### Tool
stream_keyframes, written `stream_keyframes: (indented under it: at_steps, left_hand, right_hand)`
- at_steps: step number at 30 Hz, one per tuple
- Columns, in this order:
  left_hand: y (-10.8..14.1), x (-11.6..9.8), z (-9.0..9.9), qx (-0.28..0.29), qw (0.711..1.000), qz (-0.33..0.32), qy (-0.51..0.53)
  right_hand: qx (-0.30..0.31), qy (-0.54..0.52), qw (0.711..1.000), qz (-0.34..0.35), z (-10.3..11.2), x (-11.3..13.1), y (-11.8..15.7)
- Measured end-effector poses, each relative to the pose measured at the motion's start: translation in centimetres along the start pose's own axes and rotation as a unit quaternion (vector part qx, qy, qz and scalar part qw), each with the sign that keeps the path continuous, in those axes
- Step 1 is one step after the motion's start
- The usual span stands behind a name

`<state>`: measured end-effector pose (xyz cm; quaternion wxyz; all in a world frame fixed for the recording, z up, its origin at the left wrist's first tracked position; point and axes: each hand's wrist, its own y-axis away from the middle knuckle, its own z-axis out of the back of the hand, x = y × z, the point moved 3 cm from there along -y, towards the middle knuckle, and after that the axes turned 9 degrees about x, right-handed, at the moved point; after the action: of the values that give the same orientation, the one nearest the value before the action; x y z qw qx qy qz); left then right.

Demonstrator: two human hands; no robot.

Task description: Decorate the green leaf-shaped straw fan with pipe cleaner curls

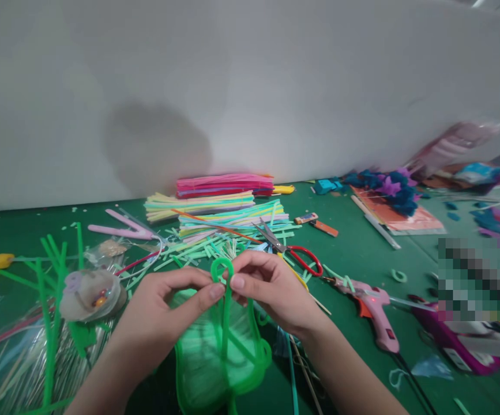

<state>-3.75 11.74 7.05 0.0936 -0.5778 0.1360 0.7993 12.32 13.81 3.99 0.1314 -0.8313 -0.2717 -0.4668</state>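
Between both hands is a bright green pipe cleaner (225, 328), bent into a small loop at its top. My left hand (176, 314) pinches the loop's left side between thumb and fingers. On the other side, my right hand (271, 288) grips the same loop with thumb and fingertips. Below and behind them, a green leaf-shaped piece (206, 374) with a fuzzy rim and a translucent filling fills the lower middle. Whether the pipe cleaner is joined to that piece I cannot tell. Red-handled scissors (304, 259) lie beyond my right hand.
Bundles of coloured pipe cleaners (215, 202) lie by the wall. A pink glue gun (375, 314) is at right, near a purple tape dispenser (452, 340). At left are a clear cup (91, 297), pink pliers-like tongs (122, 227) and metal wires (76, 357).
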Motion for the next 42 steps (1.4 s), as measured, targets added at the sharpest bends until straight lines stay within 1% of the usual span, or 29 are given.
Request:
stream_keyframes:
  at_steps: [5, 9, 11, 12, 13, 14, 15, 16, 17, 18, 19, 20, 21, 22, 23, 25, 27, 29, 32, 33, 34, 36, 37, 39, 40, 41, 42]
  left_hand:
    - [0.0, -0.1, 0.0, 0.026, 1.0, 0.004, -0.006]
    - [-0.1, 0.3, 0.4, 0.018, 1.0, 0.008, -0.025]
    - [-0.2, 0.7, 0.8, 0.01, 0.999, 0.01, -0.033]
    - [-0.2, 0.8, 1.0, 0.005, 0.999, 0.01, -0.037]
    - [-0.2, 1.0, 1.3, 0.0, 0.999, 0.01, -0.04]
    - [-0.2, 1.1, 1.5, -0.008, 0.999, 0.011, -0.044]
    - [-0.2, 1.2, 1.8, -0.017, 0.999, 0.013, -0.047]
    - [-0.2, 1.4, 2.0, -0.027, 0.998, 0.015, -0.052]
    - [-0.2, 1.5, 2.2, -0.035, 0.998, 0.017, -0.057]
    - [-0.2, 1.6, 2.3, -0.041, 0.997, 0.017, -0.059]
    - [-0.2, 1.7, 2.3, -0.043, 0.997, 0.016, -0.059]
    - [-0.2, 1.8, 2.3, -0.042, 0.997, 0.014, -0.055]
    - [-0.2, 1.8, 2.1, -0.036, 0.998, 0.012, -0.046]
    - [-0.2, 1.8, 2.0, -0.027, 0.999, 0.01, -0.029]
    - [-0.2, 1.9, 1.8, -0.015, 1.0, 0.01, -0.006]
    - [-0.2, 1.8, 1.3, 0.008, 0.999, 0.018, 0.049]
    - [-0.2, 1.8, 0.9, 0.023, 0.994, 0.029, 0.1]
    - [-0.3, 1.8, 0.7, 0.032, 0.991, 0.036, 0.127]
    - [-0.2, 1.6, 0.5, 0.046, 0.99, 0.029, 0.13]
    - [-0.2, 1.5, 0.5, 0.051, 0.99, 0.026, 0.128]
    - [-0.1, 1.5, 0.6, 0.055, 0.99, 0.025, 0.125]
    - [0.0, 1.5, 0.9, 0.056, 0.992, 0.032, 0.112]
    - [0.0, 1.6, 1.2, 0.053, 0.993, 0.038, 0.096]
    - [-0.2, 2.0, 2.0, 0.042, 0.997, 0.056, 0.044]
    - [-0.4, 2.3, 2.6, 0.032, 0.997, 0.066, 0.013]
    - [-0.6, 2.7, 3.1, 0.021, 0.997, 0.074, -0.015]
    - [-0.8, 3.2, 3.7, 0.007, 0.996, 0.083, -0.032]
  right_hand:
    - [0.019, -0.019, 1.0, -0.007, -0.3, -0.4, -0.1]
    - [0.013, 0.0, 1.0, -0.005, -0.1, -0.5, -0.2]
    - [0.006, 0.062, 0.998, 0.006, 0.3, 0.3, 0.0]
    - [-0.003, 0.116, 0.993, 0.01, 0.7, 0.9, 0.4]
    - [-0.021, 0.188, 0.982, 0.009, 1.2, 1.6, 0.9]
    - [-0.046, 0.275, 0.96, 0.0, 1.9, 2.4, 1.5]
    - [-0.084, 0.371, 0.925, -0.013, 2.7, 3.1, 2.2]
    - [-0.128, 0.471, 0.872, -0.039, 3.7, 3.7, 2.9]
    - [-0.158, 0.564, 0.806, -0.087, 4.7, 4.0, 3.6]
    - [-0.179, 0.644, 0.731, -0.134, 5.7, 4.1, 4.2]
    - [-0.198, 0.704, 0.658, -0.181, 6.7, 3.9, 4.6]
    - [-0.204, 0.743, 0.594, -0.231, 7.7, 3.5, 4.9]
    - [-0.197, 0.767, 0.55, -0.265, 8.5, 2.8, 5.1]
    - [-0.18, 0.78, 0.526, -0.286, 9.1, 2.0, 5.0]
    - [-0.164, 0.787, 0.512, -0.301, 9.6, 1.2, 4.8]
    - [-0.156, 0.793, 0.505, -0.304, 10.0, -0.1, 4.4]
    - [-0.165, 0.798, 0.498, -0.298, 9.9, -0.7, 3.9]
    - [-0.18, 0.805, 0.484, -0.292, 9.6, -0.8, 3.8]
    - [-0.225, 0.813, 0.451, -0.292, 9.3, -0.1, 4.0]
    - [-0.235, 0.81, 0.447, -0.299, 9.4, 0.1, 4.2]
    - [-0.237, 0.804, 0.45, -0.307, 9.6, 0.3, 4.3]
    - [-0.223, 0.793, 0.466, -0.323, 9.8, 0.5, 4.7]
    - [-0.217, 0.791, 0.475, -0.318, 9.7, 0.6, 4.7]
    - [-0.226, 0.795, 0.494, -0.27, 9.1, 0.9, 4.6]
    - [-0.232, 0.793, 0.513, -0.232, 8.5, 1.1, 4.3]
    - [-0.231, 0.787, 0.539, -0.192, 7.7, 1.1, 3.8]
    - [-0.216, 0.773, 0.575, -0.157, 6.7, 1.0, 3.2]
